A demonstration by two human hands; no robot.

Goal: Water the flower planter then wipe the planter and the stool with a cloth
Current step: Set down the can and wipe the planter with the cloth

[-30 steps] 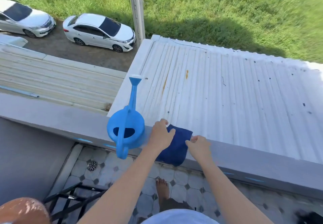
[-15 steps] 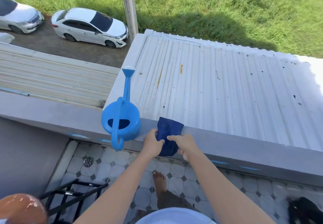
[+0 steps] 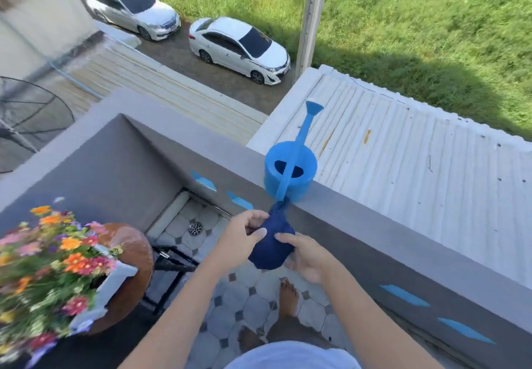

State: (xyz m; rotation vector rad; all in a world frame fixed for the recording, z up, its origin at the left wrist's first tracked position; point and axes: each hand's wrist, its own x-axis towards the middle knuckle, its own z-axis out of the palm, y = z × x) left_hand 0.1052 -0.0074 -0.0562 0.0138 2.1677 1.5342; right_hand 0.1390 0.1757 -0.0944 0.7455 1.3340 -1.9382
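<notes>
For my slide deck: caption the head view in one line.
Both hands, left hand and right hand, bunch a dark blue cloth below the watering can.

Both hands hold a bunched dark blue cloth [image 3: 272, 246] in front of the grey ledge [image 3: 359, 219]: left hand [image 3: 241, 231] and right hand [image 3: 305, 256]. A blue watering can [image 3: 290, 172] stands on the ledge. The flower planter [image 3: 54, 268] sits on a brown stool [image 3: 135, 256] at left.
</notes>
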